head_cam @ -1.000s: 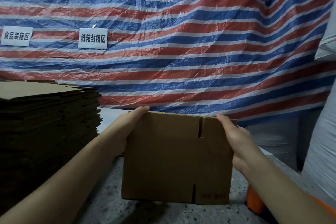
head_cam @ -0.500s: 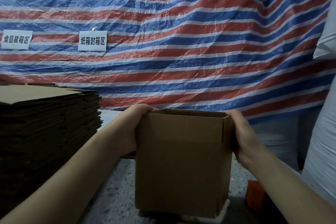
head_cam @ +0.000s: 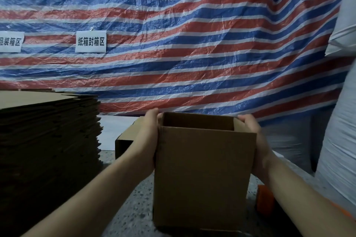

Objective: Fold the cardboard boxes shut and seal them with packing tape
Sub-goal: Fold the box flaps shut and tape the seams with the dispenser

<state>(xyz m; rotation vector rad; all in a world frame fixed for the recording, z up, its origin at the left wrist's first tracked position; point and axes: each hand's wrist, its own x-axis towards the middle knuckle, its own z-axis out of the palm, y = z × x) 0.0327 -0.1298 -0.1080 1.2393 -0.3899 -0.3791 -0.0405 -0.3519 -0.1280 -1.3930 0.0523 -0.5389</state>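
I hold the cardboard box [head_cam: 202, 175] upright at center near, open top facing up, over the speckled table [head_cam: 133, 215]. My left hand [head_cam: 148, 136] grips its left wall, fingers curled over the top left corner; my right hand [head_cam: 254, 140] grips the right wall, fingers hooked over the rim. An orange object [head_cam: 264, 200], partly hidden, sits just right of the box under my right forearm. Left, a tall stack of flat cardboard [head_cam: 48, 140]. Behind my left hand, a second box [head_cam: 125, 138]. Far: striped tarp [head_cam: 192, 44] with a white sign [head_cam: 91, 41].
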